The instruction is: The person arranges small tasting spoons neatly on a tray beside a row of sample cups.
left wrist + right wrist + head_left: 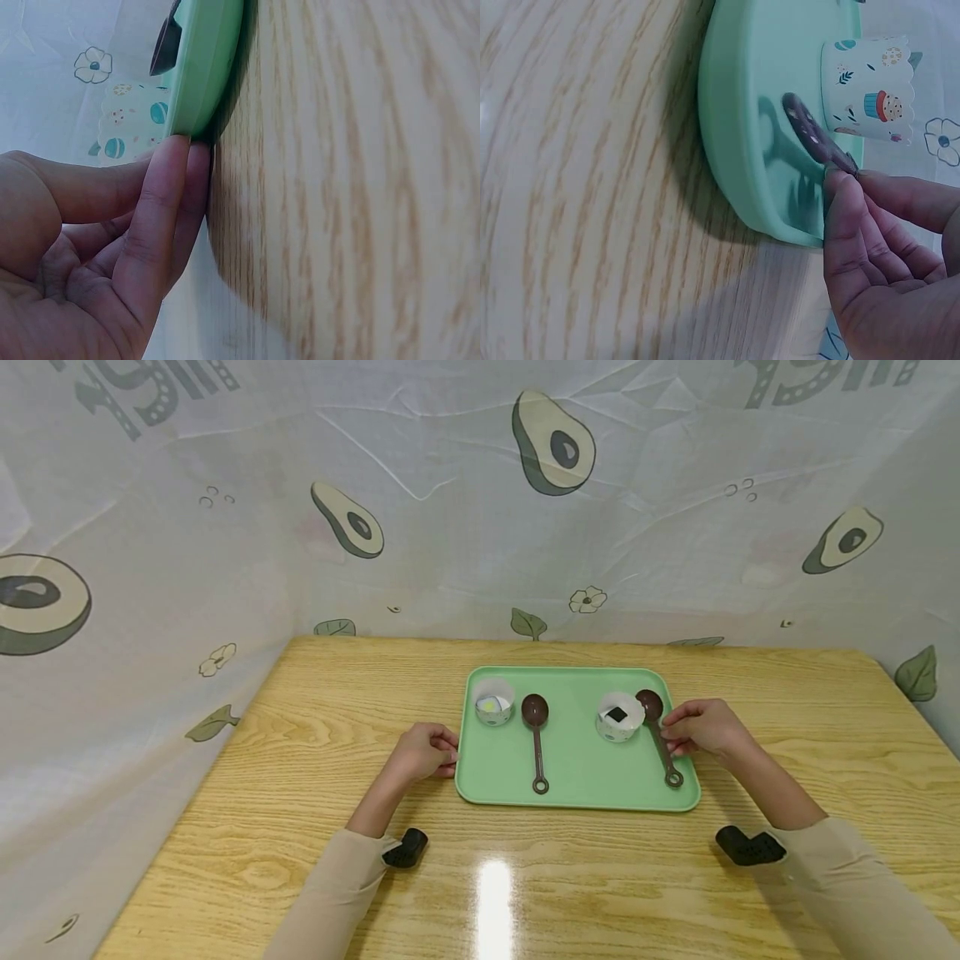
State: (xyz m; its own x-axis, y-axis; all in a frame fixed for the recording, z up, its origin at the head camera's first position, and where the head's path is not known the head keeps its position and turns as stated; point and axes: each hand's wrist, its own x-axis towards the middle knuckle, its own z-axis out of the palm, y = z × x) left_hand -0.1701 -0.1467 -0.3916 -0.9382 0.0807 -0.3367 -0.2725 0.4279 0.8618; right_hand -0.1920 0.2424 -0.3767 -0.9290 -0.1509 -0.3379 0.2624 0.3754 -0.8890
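Observation:
A brown spoon (661, 745) is pinched at its handle between the thumb and fingers of my right hand (707, 727), over the tray's right side. In the right wrist view the handle (810, 131) is raised above the green tray (735, 142), casting a shadow. My left hand (429, 752) grips the tray's left edge, fingertips (171, 150) right at the rim. On the tray (577, 777), a second brown spoon (537, 739) lies bowl-away. A paper cup (617, 732) with a black square inside stands beside the held spoon; another paper cup (493, 713) with a pale, yellow-marked item stands at the far left.
The tray sits on a wood-grain table (300, 735). Behind it hangs a pale cloth (450, 552) printed with avocados, also along the left side. Black wrist devices (405, 848) jut from both beige sleeves. A bright reflection lies on the near tabletop.

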